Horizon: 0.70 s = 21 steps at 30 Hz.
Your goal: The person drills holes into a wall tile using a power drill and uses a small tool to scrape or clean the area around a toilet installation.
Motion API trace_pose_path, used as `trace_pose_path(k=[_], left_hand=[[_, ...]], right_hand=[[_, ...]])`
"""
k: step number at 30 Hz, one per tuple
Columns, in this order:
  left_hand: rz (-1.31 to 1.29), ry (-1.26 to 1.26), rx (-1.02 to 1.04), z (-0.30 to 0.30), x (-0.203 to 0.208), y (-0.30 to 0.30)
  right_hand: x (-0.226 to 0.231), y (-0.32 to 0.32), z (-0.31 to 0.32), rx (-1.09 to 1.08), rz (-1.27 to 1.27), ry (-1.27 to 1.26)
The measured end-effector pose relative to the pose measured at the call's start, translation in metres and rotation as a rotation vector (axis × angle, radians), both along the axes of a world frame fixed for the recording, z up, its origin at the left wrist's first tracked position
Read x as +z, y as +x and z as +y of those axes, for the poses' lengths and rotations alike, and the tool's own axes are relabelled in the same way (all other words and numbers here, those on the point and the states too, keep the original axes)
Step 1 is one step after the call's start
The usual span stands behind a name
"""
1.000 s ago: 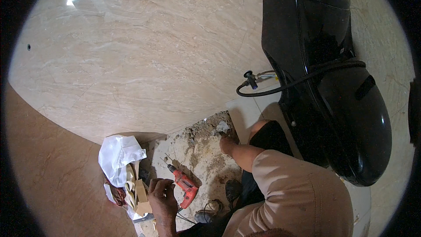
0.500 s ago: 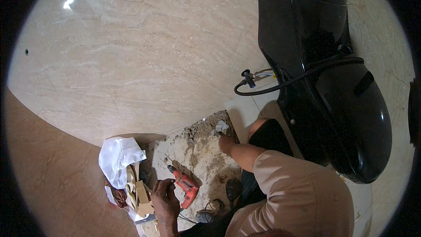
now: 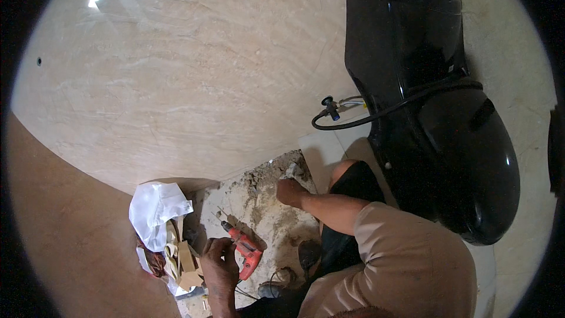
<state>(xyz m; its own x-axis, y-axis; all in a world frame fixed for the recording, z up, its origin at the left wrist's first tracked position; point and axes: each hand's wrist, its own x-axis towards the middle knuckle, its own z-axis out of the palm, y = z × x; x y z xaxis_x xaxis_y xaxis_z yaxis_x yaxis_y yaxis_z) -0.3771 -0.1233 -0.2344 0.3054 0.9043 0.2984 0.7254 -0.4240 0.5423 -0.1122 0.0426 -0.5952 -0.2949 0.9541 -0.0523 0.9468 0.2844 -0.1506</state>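
Head view: looking straight down on someone crouched by a marbled tile wall (image 3: 194, 70), both bare hands down low, pretty messy corner tbh
Right hand: this hand (image 3: 291, 193) is bunched up with the back of it facing up, fingers tucked mostly out of sight, so I can't tell if it's got hold of anything
Rubble patch: right hand is down at this rough, broken-up bit of floor (image 3: 266, 184), loose grey-brown dirt along the wall edge
Pale lump: a small crumpled greyish thing (image 3: 293, 169) just past the right hand's knuckles, can't tell if they're touching
Left hand: the other hand (image 3: 219, 253) has its fingers half curled in toward the thumb, and honestly can't tell whether something small is pinched in there
Red power drill: lying on its side on the dusty floor (image 3: 249, 253), just beside the left hand, bit angled toward the wall
Packaging pile: left of that hand, white plastic bag (image 3: 156, 212) on top, torn cardboard (image 3: 188, 266) next to it
Black toilet: big glossy one (image 3: 435, 118) over on the right, with a black hose (image 3: 400, 106) running across it to a stop valve (image 3: 330, 108) by the wall
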Motion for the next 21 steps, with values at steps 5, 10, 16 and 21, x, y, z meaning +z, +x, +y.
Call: trace_pose_path(k=[5, 10, 16, 21], left_hand=[[0.001, -0.025, 0.176, -0.026, 0.009, -0.047], [-0.015, 0.054, 0.062, -0.012, 0.005, -0.031], [-0.009, 0.050, 0.051, -0.006, 0.007, -0.034], [-0.028, 0.100, 0.056, -0.004, 0.005, -0.038]], right_hand=[[0.182, -0.064, 0.034, -0.406, 0.887, 0.326], [0.378, 0.095, 0.096, -0.535, 0.909, 1.148], [0.531, 0.197, 0.118, -0.619, 0.837, 1.605], [0.560, 0.222, 0.127, -0.700, 0.724, 1.429]])
